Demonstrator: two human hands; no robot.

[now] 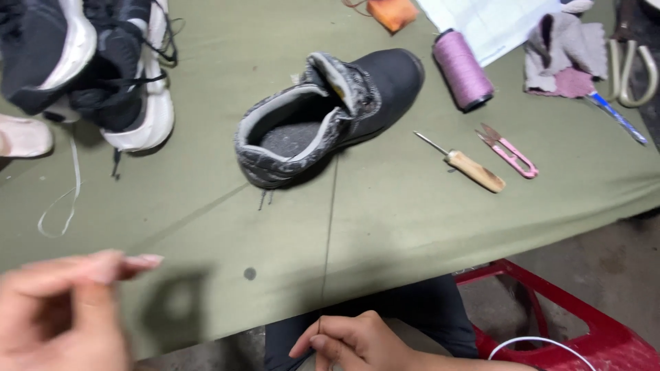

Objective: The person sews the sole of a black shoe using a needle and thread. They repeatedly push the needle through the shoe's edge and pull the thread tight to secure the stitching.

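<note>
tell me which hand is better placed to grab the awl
Right, probably. The right hand is low on the same side as the awl, though it already pinches a thread. The left hand is blurred, far off across the table.

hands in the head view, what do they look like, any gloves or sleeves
Both are bare: no gloves, rings or watch show. The left hand is blurred, with longish, pale nails at the fingertips. The right hand is sharper, its forearm bare with no sleeve in view.

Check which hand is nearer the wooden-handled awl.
Right. The right hand is at the table's near edge, below and left of the awl. The left hand is far off at the bottom-left corner.
</note>
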